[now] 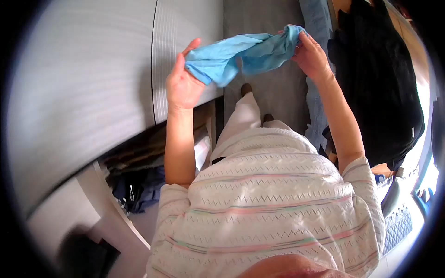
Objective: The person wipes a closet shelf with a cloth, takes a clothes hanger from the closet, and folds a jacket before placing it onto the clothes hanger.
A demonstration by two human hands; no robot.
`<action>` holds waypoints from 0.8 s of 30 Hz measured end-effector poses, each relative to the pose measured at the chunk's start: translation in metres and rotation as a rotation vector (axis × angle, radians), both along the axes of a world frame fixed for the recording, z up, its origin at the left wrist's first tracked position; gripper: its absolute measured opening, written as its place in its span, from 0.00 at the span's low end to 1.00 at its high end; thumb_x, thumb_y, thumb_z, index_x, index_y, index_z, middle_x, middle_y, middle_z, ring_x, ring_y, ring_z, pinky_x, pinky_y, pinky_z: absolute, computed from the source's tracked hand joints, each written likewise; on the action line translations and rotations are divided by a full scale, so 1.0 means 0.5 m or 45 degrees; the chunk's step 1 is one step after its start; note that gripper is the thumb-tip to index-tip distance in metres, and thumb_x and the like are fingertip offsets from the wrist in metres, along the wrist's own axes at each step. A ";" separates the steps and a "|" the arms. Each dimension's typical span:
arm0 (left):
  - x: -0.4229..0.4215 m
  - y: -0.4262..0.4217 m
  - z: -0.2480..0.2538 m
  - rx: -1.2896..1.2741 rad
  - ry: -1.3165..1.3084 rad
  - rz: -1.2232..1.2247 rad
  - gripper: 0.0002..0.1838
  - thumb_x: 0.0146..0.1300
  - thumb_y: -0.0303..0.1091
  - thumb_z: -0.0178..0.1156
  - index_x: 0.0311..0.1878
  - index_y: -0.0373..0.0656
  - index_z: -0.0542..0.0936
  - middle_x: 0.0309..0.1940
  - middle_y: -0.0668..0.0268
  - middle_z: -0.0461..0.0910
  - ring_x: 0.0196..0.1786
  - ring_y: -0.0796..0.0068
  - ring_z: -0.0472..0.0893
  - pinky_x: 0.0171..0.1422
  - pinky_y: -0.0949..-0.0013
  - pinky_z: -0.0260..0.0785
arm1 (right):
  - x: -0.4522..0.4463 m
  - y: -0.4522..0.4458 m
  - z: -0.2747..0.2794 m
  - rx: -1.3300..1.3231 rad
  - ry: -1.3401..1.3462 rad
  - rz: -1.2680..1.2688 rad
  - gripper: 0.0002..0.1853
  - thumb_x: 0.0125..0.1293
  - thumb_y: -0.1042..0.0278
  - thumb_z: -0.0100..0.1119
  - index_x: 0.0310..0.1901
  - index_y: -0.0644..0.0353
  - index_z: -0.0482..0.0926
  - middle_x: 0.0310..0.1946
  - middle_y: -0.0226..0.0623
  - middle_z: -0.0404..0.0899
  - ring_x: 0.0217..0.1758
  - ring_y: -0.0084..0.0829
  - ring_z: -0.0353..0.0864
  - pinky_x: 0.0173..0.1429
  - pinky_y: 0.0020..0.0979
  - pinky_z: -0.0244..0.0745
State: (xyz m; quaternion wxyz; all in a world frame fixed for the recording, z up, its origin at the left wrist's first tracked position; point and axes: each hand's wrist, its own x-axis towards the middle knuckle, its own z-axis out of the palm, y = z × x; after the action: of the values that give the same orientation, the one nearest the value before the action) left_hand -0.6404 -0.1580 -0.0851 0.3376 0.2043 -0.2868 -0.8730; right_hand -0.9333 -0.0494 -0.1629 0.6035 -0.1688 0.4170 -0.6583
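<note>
Big pale panel (83, 78) filling the left side, striped white top (273, 208) below, black clothing (378, 83) over on the right! And up in mid-air, well above the grey floor (264, 16), there's the blue cloth (262, 51), crumpled, sagging midway: right hand (312, 58) gripping its bunched end, left hand (184, 88) holding the other end, more loosely.

From my feed I can't see most of the left hand's (185, 92) fingers, hidden behind the light-blue cloth (259, 53), whose lower fold blurs; the right hand's (314, 55) fingertips are partly lost in its bunched end. The top edge cuts off the black fabric (378, 83), and I can't identify the blurred dark shape (85, 252) lower left.
</note>
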 end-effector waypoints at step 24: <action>-0.834 -0.519 -0.128 -0.658 -0.606 -0.379 0.32 0.69 0.50 0.40 0.68 0.37 0.52 0.67 0.59 0.54 0.69 0.68 0.54 0.71 0.68 0.42 | -0.487 -0.578 -0.008 0.187 0.013 0.238 0.37 0.57 0.51 0.60 0.64 0.55 0.56 0.50 0.34 0.69 0.50 0.28 0.69 0.47 0.31 0.70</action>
State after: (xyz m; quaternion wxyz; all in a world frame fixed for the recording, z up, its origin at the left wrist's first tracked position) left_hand -1.0574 -0.4173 -0.1490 0.1714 0.2655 -0.5944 -0.7394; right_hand -1.1769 -0.3386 -0.1669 0.6708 -0.1657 0.4496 -0.5660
